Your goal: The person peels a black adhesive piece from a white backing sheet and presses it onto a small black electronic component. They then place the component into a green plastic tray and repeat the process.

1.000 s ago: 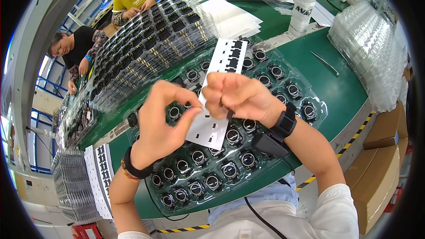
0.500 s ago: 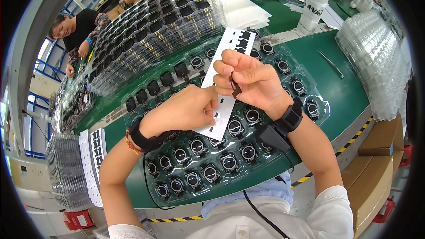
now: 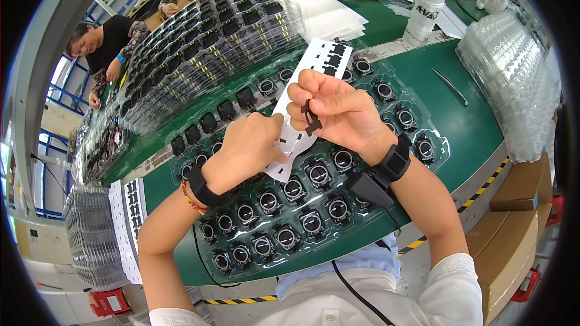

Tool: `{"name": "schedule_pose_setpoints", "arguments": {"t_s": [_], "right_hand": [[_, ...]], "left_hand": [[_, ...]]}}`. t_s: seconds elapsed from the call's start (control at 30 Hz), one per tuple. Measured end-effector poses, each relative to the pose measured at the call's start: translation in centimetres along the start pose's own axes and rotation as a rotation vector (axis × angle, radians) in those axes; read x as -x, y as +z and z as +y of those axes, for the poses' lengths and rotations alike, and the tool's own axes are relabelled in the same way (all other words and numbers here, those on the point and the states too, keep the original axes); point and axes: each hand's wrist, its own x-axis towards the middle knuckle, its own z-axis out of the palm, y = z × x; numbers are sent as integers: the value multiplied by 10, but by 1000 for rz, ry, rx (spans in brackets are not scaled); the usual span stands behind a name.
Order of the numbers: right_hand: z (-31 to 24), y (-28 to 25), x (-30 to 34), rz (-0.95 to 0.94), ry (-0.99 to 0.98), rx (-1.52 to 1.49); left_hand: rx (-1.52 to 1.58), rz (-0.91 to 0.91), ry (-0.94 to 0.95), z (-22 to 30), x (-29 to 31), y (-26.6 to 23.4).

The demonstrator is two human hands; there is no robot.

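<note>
My right hand [image 3: 341,111] pinches a small black die-cut sticker [image 3: 312,119] with a thin, angular frame shape, raised over the tray. Beside it my left hand [image 3: 251,142] grips the lower part of a white backing sheet [image 3: 284,162], which bends near the fingers. Rows of black die-cut pieces [image 3: 336,55] remain on the sheet's far end. Underneath lies a clear plastic tray [image 3: 436,125] holding several black modules with round lenses [image 3: 318,174]. Part of the tray is hidden by my hands and the sheet.
Tall stacked trays of black parts [image 3: 199,42] stand at the far left. Tweezers [image 3: 450,86] lie on the green table [image 3: 477,124] at right, near bubble-wrapped stacks [image 3: 507,78]. More sticker sheets [image 3: 125,223] sit at left. Cardboard boxes [image 3: 504,235] are at lower right. Two people work across the table.
My left hand has shifted left, and the sheet's lower end has gone from flat to curved. My right hand has moved slightly left, still pinching the black sticker.
</note>
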Motion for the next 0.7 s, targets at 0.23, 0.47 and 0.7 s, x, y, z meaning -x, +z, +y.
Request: {"name": "schedule_pose_setpoints", "arguments": {"t_s": [0.23,0.47,0.7], "right_hand": [[0,-1,0,-7,-6,6],[0,0,1,19,-9,28],[0,0,2,22,2,37]], "left_hand": [[215,-13,58,-14,3,-2],[56,63,52,-4,7,3],[-231,119,48,6,9,2]]}}
